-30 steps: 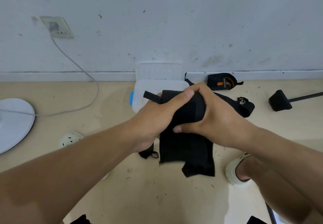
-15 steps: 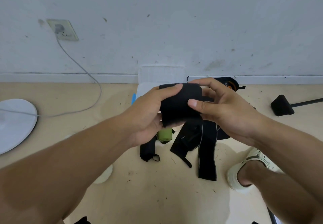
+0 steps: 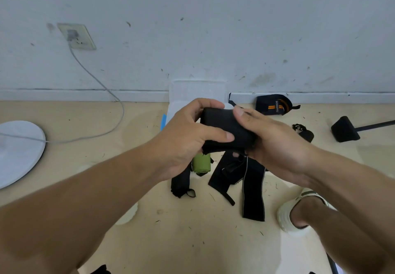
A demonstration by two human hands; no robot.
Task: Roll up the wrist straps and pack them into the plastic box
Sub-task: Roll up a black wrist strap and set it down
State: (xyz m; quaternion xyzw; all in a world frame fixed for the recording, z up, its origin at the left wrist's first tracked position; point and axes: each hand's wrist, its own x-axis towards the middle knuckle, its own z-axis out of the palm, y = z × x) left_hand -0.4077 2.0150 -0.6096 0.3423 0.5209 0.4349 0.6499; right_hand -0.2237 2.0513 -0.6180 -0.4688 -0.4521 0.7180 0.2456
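I see both hands up over the floor — my left hand [image 3: 181, 139] and right hand [image 3: 275, 143] grip one rolled black strap [image 3: 224, 128]. The plastic box [image 3: 171, 113] sits just behind them, by the wall — more straps [image 3: 253, 190] lie flat below

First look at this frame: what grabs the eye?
Both hands meet mid-frame, left hand and right hand gripping a rolled black wrist strap above the floor. Below them lie loose black straps and a green roll. Behind the hands, the plastic box stands against the wall, with a navy, orange-striped strap to its right.
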